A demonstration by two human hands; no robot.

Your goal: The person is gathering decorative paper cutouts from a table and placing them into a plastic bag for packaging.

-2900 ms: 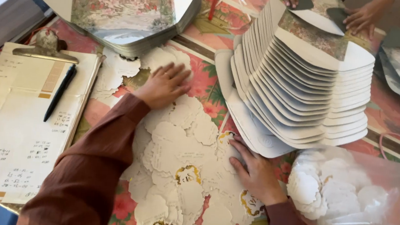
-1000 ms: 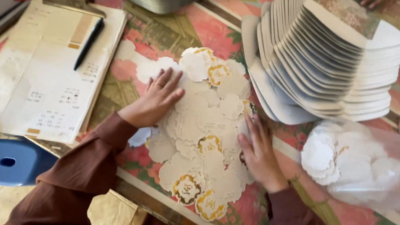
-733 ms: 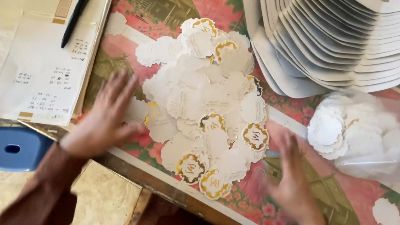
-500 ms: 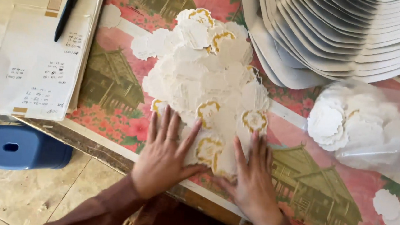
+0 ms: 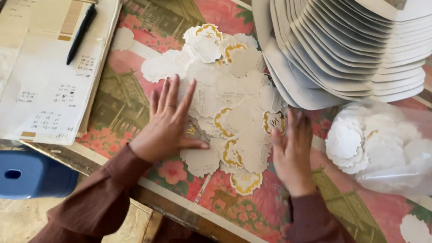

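White scalloped paper cutouts (image 5: 228, 94) — some gold-rimmed — lie flat, overlapping in a loose heap just beside the stacked trays (image 5: 355, 45).

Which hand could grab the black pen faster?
Probably the left. The left hand lies flat on the near-left edge of the scalloped paper cutouts, on the same side as the black pen on the clipboard. The right hand is farther away.

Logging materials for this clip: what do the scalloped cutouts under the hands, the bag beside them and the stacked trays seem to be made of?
Scalloped cutouts: thin matte white paper or card, some with gold print; they lie flat and overlap. Bag: clear, slightly glossy plastic film, since more cutouts show through it. Stacked trays: probably white paperboard, with thin uniform rims. Left hand and right hand press flat on the pile.
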